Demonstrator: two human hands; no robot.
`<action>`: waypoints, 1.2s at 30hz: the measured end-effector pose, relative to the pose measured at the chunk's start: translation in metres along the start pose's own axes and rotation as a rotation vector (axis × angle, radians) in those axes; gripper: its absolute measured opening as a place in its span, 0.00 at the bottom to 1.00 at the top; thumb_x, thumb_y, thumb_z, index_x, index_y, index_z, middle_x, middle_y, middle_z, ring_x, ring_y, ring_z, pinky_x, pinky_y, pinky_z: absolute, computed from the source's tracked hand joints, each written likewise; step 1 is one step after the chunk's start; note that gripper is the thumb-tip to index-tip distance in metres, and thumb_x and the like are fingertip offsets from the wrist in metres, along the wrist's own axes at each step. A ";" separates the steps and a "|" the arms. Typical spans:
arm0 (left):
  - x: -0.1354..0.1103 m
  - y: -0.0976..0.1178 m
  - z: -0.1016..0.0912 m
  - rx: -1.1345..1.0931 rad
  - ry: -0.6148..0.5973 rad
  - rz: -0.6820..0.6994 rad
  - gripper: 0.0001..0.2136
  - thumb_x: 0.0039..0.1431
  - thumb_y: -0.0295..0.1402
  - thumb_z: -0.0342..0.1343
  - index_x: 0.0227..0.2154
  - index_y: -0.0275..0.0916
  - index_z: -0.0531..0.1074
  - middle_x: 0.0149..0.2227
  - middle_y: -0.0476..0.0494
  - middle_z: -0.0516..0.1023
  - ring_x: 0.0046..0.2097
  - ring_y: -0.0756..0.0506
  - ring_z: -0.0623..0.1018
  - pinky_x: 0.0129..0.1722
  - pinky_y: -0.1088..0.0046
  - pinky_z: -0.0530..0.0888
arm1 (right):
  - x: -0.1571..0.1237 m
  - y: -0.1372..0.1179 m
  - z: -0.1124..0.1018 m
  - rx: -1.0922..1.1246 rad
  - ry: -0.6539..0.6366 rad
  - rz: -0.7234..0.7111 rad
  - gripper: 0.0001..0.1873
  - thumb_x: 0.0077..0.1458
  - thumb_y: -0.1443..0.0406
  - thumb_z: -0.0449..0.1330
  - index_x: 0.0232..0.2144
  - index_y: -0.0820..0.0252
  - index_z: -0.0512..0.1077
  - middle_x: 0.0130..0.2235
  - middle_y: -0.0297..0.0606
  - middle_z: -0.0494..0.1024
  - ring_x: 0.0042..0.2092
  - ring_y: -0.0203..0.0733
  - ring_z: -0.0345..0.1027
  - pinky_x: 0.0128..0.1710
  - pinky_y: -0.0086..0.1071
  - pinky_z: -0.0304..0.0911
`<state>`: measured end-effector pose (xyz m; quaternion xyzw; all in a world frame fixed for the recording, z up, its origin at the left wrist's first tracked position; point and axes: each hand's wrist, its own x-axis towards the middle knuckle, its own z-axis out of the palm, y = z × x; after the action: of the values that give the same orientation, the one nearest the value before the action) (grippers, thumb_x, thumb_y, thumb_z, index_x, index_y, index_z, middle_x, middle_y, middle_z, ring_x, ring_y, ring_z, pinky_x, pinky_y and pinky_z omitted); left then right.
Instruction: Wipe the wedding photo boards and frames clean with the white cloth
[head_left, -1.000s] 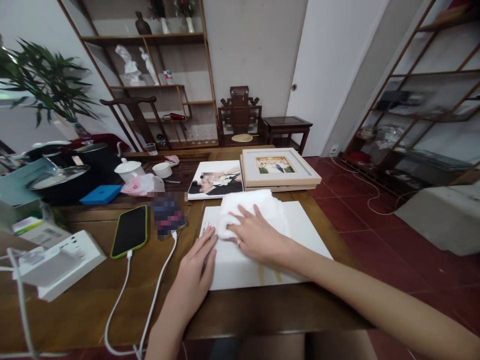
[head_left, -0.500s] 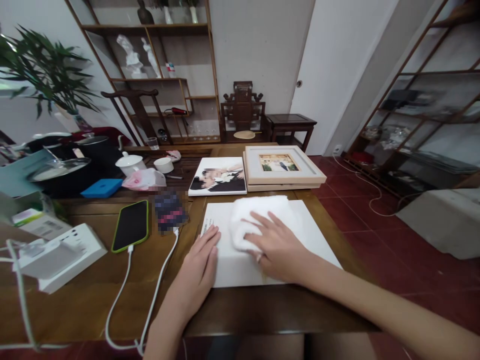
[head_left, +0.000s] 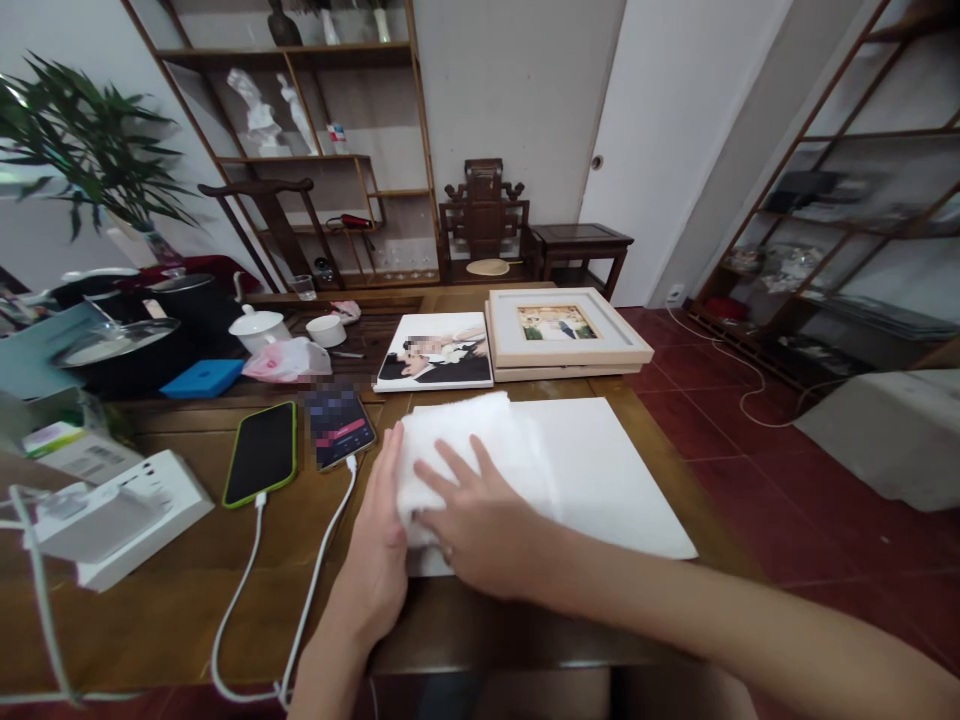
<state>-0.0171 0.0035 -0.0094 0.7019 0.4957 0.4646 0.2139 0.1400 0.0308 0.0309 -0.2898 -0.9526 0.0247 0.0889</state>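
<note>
A white board (head_left: 600,480) lies flat on the wooden table in front of me. On its left part rests a folded white cloth (head_left: 480,420). My right hand (head_left: 480,520) presses down on the cloth from above, fingers spread and a ring showing on one of them. Along the board's left edge stands my left hand (head_left: 381,545), its fingers stretched out and touching the cloth's left side. The board's near left corner is partly hidden by my hands.
Behind the board lie a photo print (head_left: 435,350) and stacked wooden picture frames (head_left: 570,335). To the left are a green-cased phone (head_left: 261,455), a second phone (head_left: 349,435), white charging cables (head_left: 319,560), a power strip (head_left: 142,520) and a blue box (head_left: 202,378). Red floor tiles (head_left: 757,500) show at right.
My right hand has slid the cloth leftward across the board to its left edge. My left hand has shifted slightly left and turned more upright along that edge.
</note>
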 end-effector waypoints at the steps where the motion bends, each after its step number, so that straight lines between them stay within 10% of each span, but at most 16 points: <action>1: 0.000 0.000 -0.001 -0.004 -0.001 -0.002 0.37 0.57 0.58 0.27 0.65 0.42 0.43 0.67 0.43 0.46 0.67 0.39 0.48 0.64 0.57 0.43 | -0.010 -0.009 -0.001 0.014 0.003 -0.032 0.16 0.56 0.64 0.54 0.46 0.60 0.71 0.61 0.53 0.58 0.63 0.67 0.41 0.57 0.64 0.39; 6: 0.003 0.002 -0.003 0.085 -0.091 0.026 0.30 0.64 0.50 0.29 0.63 0.40 0.48 0.66 0.42 0.52 0.65 0.41 0.53 0.63 0.57 0.51 | -0.054 -0.032 -0.010 0.100 -0.090 -0.066 0.12 0.53 0.62 0.58 0.39 0.58 0.74 0.61 0.52 0.57 0.62 0.71 0.44 0.56 0.66 0.41; 11: 0.008 0.002 0.000 0.257 -0.155 0.038 0.18 0.65 0.36 0.42 0.52 0.36 0.69 0.56 0.39 0.70 0.58 0.43 0.68 0.60 0.59 0.62 | -0.060 -0.002 -0.024 0.104 -0.115 0.125 0.16 0.52 0.66 0.57 0.45 0.58 0.71 0.58 0.48 0.66 0.62 0.60 0.48 0.58 0.58 0.44; 18: 0.010 -0.005 0.005 0.301 -0.147 0.119 0.13 0.61 0.30 0.48 0.43 0.41 0.75 0.47 0.42 0.78 0.53 0.41 0.75 0.56 0.53 0.67 | -0.009 0.056 -0.026 0.070 -0.037 0.213 0.15 0.61 0.65 0.47 0.44 0.62 0.70 0.50 0.54 0.72 0.57 0.56 0.57 0.54 0.51 0.51; 26: 0.011 -0.008 0.004 0.308 -0.118 0.172 0.12 0.59 0.29 0.50 0.41 0.41 0.77 0.44 0.42 0.80 0.48 0.41 0.78 0.54 0.55 0.69 | 0.051 0.050 -0.016 0.094 -0.021 0.103 0.16 0.63 0.60 0.45 0.43 0.58 0.70 0.48 0.47 0.73 0.50 0.50 0.64 0.50 0.45 0.53; 36: 0.010 -0.007 0.004 0.285 -0.128 0.144 0.12 0.60 0.29 0.49 0.41 0.40 0.76 0.46 0.42 0.79 0.52 0.41 0.75 0.55 0.54 0.69 | -0.044 0.101 -0.032 0.078 -0.010 0.440 0.19 0.64 0.61 0.41 0.45 0.64 0.68 0.44 0.50 0.74 0.47 0.54 0.65 0.43 0.44 0.60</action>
<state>-0.0162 0.0165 -0.0127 0.7869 0.4904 0.3582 0.1096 0.2375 0.0897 0.0456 -0.4869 -0.8652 0.0819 0.0879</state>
